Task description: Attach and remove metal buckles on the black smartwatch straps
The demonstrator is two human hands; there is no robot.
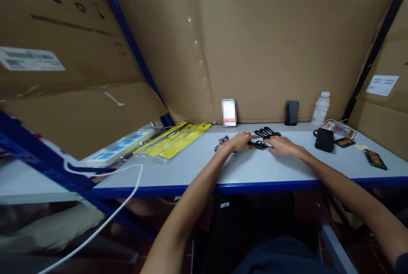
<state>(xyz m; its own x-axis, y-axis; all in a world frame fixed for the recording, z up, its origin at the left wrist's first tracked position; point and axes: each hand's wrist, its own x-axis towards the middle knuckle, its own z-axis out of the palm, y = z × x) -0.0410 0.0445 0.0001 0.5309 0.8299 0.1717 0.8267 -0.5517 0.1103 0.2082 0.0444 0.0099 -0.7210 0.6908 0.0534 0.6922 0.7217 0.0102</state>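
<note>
My left hand (pixel 240 142) rests low over the table, its fingers closed at the left end of a small dark object (pixel 260 145) with shiny parts, whose kind I cannot make out. At that object's right end is my right hand (pixel 281 145), fingers bent down and closed on it. Just behind lie several black, rounded, elongated pieces (pixel 266 131) side by side, close to my right fingertips. Small grey and black parts (pixel 223 140) sit to the left, partly hidden by my left hand and wrist.
A lit phone (pixel 229 113) and a dark phone (pixel 291 113) lean on the cardboard back wall (pixel 255 52). On the right are a bottle (pixel 320 110), a black case (pixel 324 140) and small packets (pixel 376 159). Yellow packaging (pixel 178 140), a power strip (pixel 121 148) and a white cable (pixel 138 176) occupy the left.
</note>
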